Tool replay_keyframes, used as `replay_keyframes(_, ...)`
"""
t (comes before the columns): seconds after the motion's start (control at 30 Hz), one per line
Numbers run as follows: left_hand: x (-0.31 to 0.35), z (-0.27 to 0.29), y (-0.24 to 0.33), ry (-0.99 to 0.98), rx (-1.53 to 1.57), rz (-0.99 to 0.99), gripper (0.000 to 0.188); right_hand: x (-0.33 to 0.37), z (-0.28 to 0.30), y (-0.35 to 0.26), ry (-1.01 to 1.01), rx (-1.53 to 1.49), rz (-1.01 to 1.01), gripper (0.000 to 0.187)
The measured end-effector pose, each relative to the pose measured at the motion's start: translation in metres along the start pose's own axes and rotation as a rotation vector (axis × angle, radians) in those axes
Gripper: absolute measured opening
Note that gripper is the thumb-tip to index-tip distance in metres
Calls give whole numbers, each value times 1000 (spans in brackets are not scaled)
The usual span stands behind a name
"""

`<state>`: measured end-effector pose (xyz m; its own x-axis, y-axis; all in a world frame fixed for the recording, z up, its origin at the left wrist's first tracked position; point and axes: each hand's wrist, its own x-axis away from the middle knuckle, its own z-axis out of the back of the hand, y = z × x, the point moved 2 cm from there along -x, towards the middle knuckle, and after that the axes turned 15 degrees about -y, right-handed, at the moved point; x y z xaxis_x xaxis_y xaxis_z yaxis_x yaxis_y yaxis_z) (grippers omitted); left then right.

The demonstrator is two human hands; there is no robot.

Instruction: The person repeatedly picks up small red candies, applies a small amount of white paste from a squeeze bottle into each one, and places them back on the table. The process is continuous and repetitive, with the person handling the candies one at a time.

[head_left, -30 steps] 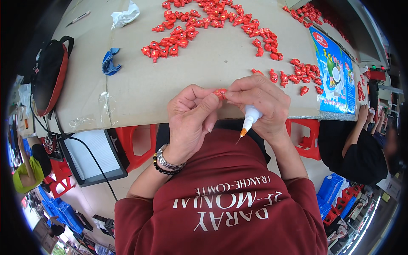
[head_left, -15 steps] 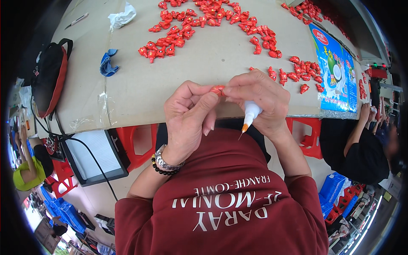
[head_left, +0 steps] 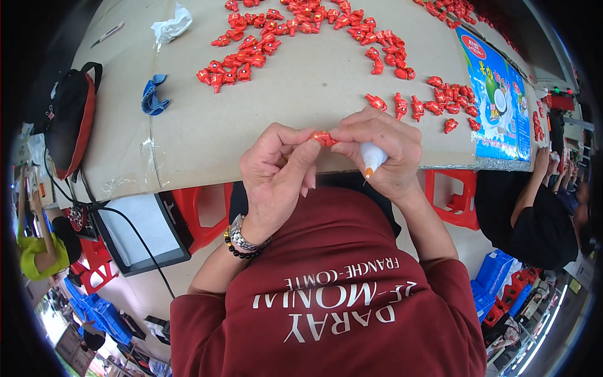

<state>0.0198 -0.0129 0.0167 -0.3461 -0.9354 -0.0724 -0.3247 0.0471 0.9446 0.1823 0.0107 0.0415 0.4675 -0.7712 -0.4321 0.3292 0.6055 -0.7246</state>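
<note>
Between the fingertips of my left hand (head_left: 277,162) is a small red figurine (head_left: 324,138) with yellow markings, held just over the table's near edge. My right hand (head_left: 388,149) pinches the other end of it with thumb and forefinger. Tucked in the same right hand is a white squeeze bottle (head_left: 373,157) with an orange needle tip, pointing down toward me. Beyond my hands lie many similar red figurines (head_left: 242,60), spread in a loose arc, with a smaller group (head_left: 440,100) to the right.
On the table (head_left: 207,135) are a blue cloth scrap (head_left: 154,94), a crumpled white tissue (head_left: 172,24), a pen (head_left: 107,34), a black-and-red bag (head_left: 74,119) and a blue printed sheet (head_left: 499,94). Red stools (head_left: 453,198) stand below. A person in black (head_left: 534,213) sits at the right.
The red figurine has turned a little between my fingers and shows more. My right hand has tilted, and the bottle's needle tip has swung to point more steeply down.
</note>
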Motion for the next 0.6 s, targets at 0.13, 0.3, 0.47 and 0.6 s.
replay_keyframes(0.13, 0, 3, -3, -20, -173, -66, 4, 5, -6, 6, 22, 6, 66, 20)
replay_keyframes(0.3, -2, 3, -7, -28, -297, -116, 5, 10, -10, 10, 43, 8, 98, 21)
replay_keyframes(0.47, -3, 3, -6, -78, -417, -168, 7, 13, -12, 13, 51, 0, 110, 23)
replay_keyframes(0.6, -3, 2, -7, -83, -480, -182, 9, 13, -12, 13, 36, -3, 103, 23)
